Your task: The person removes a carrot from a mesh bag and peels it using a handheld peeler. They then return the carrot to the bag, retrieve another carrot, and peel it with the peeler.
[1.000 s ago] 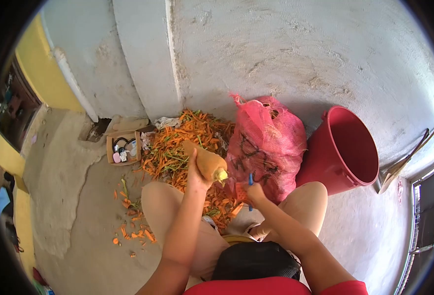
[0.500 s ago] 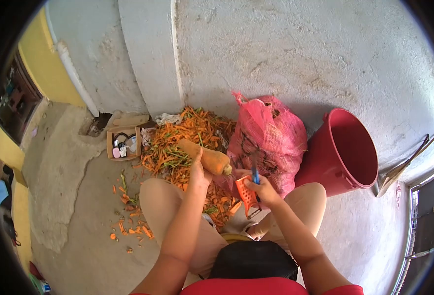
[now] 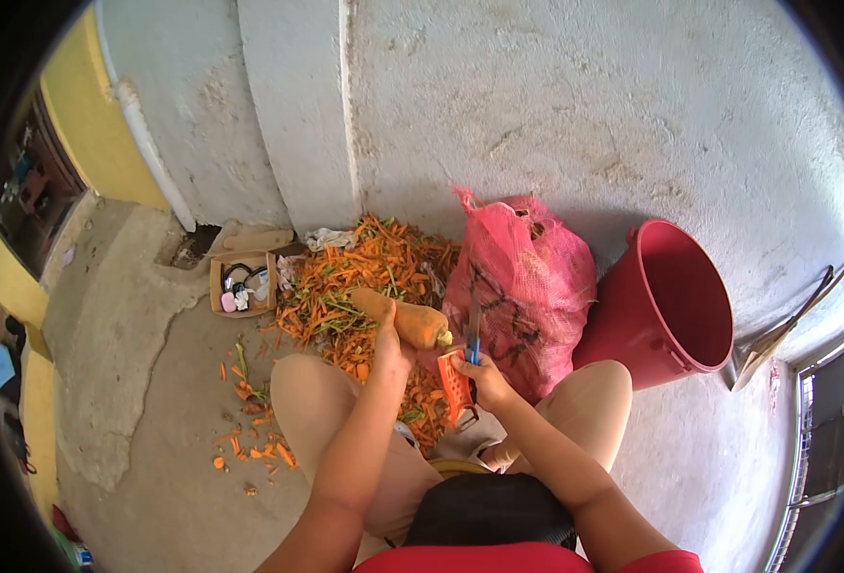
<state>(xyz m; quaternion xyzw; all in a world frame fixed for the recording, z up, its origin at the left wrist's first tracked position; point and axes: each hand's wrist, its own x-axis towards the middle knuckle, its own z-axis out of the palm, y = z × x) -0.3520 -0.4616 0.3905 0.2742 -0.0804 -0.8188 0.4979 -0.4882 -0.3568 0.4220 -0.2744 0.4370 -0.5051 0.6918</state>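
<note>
A big unpeeled-looking carrot (image 3: 416,323) lies in my left hand (image 3: 392,350), fingers wrapped round its underside. Its cut stem end points right, toward my other hand. My right hand (image 3: 486,378) is closed on two tools together. One is a knife (image 3: 472,350) with a blue handle, its blade pointing up and away from me. Below it hangs an orange peeler (image 3: 454,386) with holes in its body. The knife and peeler are just right of the carrot's stem end. Beneath both hands spreads a heap of carrot peelings (image 3: 364,258) mixed with green stems.
A pink mesh sack (image 3: 527,286) leans against the wall, with a tilted red bucket (image 3: 622,315) to its right. Left of the peelings is a small cardboard box (image 3: 219,298) of odds and ends. Carrot scraps (image 3: 278,449) lie on the floor by my left knee.
My right hand has moved left with the knife and peeler, closer to the carrot's stem end. The knife blade now shows more clearly. The carrot stays in my left hand.
</note>
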